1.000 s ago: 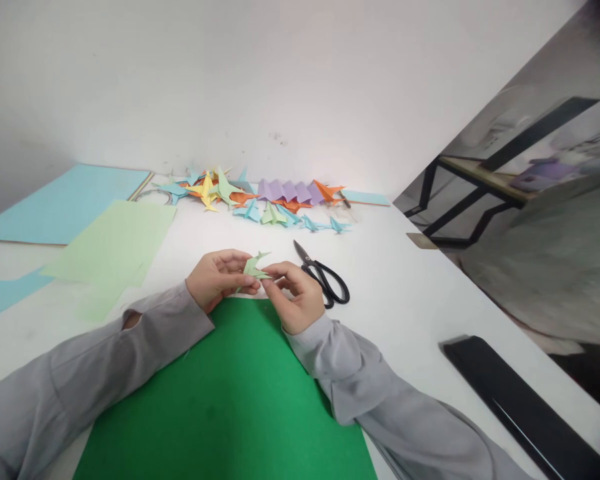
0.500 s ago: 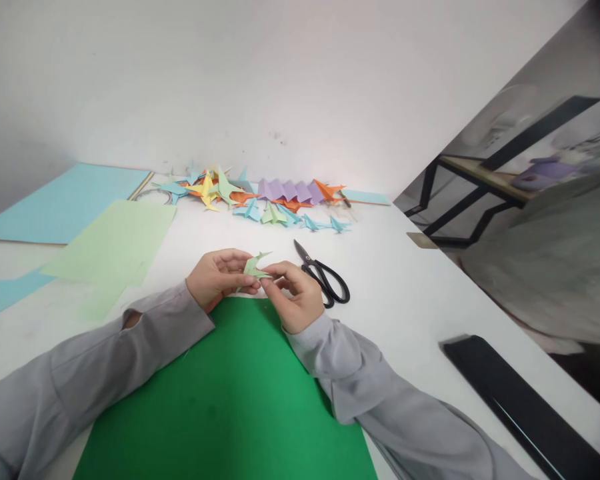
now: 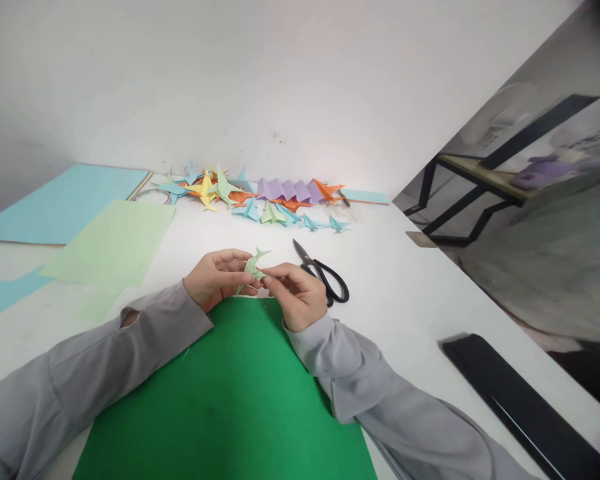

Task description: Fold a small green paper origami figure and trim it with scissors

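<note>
A small light-green origami crane [image 3: 253, 266] is held between my two hands, above the far edge of a green sheet [image 3: 220, 393]. My left hand [image 3: 220, 277] pinches its body from the left, thumb in front and fingers behind. From the right, my right hand [image 3: 299, 293] grips one pointed part between thumb and fingertips. Part of the crane is hidden by my fingers. Black-handled scissors [image 3: 325, 270] lie just beyond my right hand, blades pointing away.
Along the wall lie several folded paper cranes [image 3: 207, 190] and a purple pleated paper strip [image 3: 290, 191]. Blue sheets [image 3: 75, 197] and light-green paper [image 3: 115, 240] cover the left side. A long black object [image 3: 525, 407] rests near the right edge. A shelf frame [image 3: 480, 180] stands beyond.
The crane has tilted a little between my fingers, and more of its body shows. My right hand has shifted slightly to the right. Everything else is as before.
</note>
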Tool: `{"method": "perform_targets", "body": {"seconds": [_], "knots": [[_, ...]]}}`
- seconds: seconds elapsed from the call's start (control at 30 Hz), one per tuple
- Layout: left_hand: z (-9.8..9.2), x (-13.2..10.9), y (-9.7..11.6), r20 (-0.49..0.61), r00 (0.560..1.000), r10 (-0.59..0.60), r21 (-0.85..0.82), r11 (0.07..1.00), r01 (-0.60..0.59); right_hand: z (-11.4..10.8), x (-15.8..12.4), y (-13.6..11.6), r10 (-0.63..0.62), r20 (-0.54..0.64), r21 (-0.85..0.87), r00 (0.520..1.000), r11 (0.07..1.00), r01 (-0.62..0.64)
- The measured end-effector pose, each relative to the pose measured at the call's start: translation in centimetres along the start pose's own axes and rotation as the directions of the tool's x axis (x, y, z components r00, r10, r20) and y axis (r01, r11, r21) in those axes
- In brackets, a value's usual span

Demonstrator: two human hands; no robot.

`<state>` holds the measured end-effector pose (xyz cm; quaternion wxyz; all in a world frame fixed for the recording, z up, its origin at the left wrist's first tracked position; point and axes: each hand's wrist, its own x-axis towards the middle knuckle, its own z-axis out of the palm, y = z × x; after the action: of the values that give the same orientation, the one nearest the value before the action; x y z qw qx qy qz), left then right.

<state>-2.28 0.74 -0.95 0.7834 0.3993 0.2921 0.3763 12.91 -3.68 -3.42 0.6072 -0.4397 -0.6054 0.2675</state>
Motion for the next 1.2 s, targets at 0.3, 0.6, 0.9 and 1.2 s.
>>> {"method": "perform_targets", "body": {"seconds": [0.3, 0.6, 0.9, 1.2], "knots": [[-0.2, 0.2, 0.1, -0.032, 0.999, -0.034, -0.017, 0.999, 0.033, -0.3, 0.0, 0.0, -0.032, 0.043, 0.004, 0.999, 1.000, 0.031], [-0.4, 0.2, 0.1, 0.001, 1.000, -0.014, -0.054, 0.998, 0.014, -0.1, 0.0, -0.9, -0.017, -0.038, -0.041, 0.999, 0.999, 0.016], [-0.5, 0.2, 0.8, -0.046, 0.999, 0.023, -0.123, 0.992, -0.029, -4.3, 1.4, 0.5, 0.037, -0.116, -0.782, 0.993, 0.613, -0.114], [-1.3, 0.5, 1.0, 0.012, 0.999, 0.035, -0.148, 0.988, -0.033, -5.0, 1.2, -0.9, 0.364, -0.108, -0.975, 0.925, 0.141, -0.170]]}}
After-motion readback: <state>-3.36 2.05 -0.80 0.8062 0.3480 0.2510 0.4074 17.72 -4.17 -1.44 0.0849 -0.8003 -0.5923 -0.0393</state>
